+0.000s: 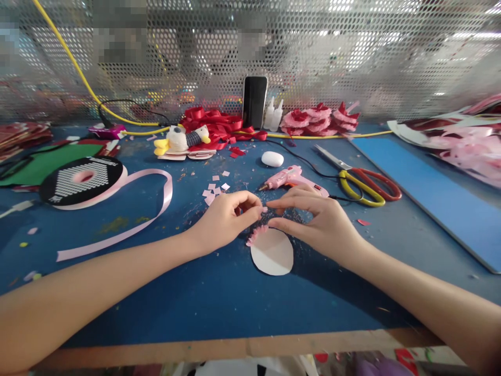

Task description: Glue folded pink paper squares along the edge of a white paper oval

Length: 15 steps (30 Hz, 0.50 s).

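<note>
My left hand [227, 216] and my right hand [313, 219] meet fingertip to fingertip over the blue table [195, 292], both pinched on a small pink ribbon piece [265, 209]. Just below them lies a white paper disc [273, 253] with a few pink ribbon bits [256, 235] stuck at its upper left edge. My right hand's lower fingers rest at the disc's top rim. A pink glue gun [287, 177] lies right behind my right hand.
A pink ribbon spool [82, 181] with a loose ribbon tail [129, 230] sits at left. Red and yellow scissors [362, 183] lie at right, cut pink squares [215, 188] behind my left hand. A phone [254, 102], glue bottles [274, 115], red ribbon pile [217, 125], finished rosettes [321, 120] stand at the mesh wall.
</note>
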Each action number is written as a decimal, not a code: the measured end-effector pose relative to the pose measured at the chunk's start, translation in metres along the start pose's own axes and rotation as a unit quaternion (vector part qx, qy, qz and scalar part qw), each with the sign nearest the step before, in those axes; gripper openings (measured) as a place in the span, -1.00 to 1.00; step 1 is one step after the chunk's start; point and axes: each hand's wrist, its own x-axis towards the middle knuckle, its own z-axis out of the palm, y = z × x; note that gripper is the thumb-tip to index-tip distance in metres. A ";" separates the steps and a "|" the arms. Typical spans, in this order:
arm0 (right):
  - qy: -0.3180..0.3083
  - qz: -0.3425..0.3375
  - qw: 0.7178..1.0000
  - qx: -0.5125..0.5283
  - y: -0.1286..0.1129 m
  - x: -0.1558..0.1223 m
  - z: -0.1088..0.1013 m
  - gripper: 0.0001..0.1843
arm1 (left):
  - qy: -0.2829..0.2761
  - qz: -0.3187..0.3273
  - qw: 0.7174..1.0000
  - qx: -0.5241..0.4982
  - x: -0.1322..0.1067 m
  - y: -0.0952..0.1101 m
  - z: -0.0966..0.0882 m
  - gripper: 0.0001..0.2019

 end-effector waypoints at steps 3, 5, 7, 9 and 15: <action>0.022 -0.028 0.999 -0.013 0.000 0.002 -0.003 -0.92 | 0.000 -0.008 1.000 -0.007 0.002 -0.004 0.001 -0.80; 0.042 -0.034 0.998 -0.020 0.001 0.002 -0.004 -0.91 | 0.005 -0.015 1.000 -0.018 0.003 -0.005 0.001 -0.80; 0.067 -0.016 0.997 -0.021 0.003 0.001 -0.004 -0.83 | 0.013 -0.027 0.999 -0.033 0.004 -0.006 0.001 -0.79; 0.091 0.014 0.996 -0.022 0.006 0.000 -0.006 -0.77 | 0.022 -0.041 0.998 -0.049 0.004 -0.007 0.001 -0.77; 0.125 0.087 0.975 -0.160 0.022 0.012 -0.045 -0.45 | 0.039 -0.051 0.994 -0.085 0.004 -0.008 0.001 -0.80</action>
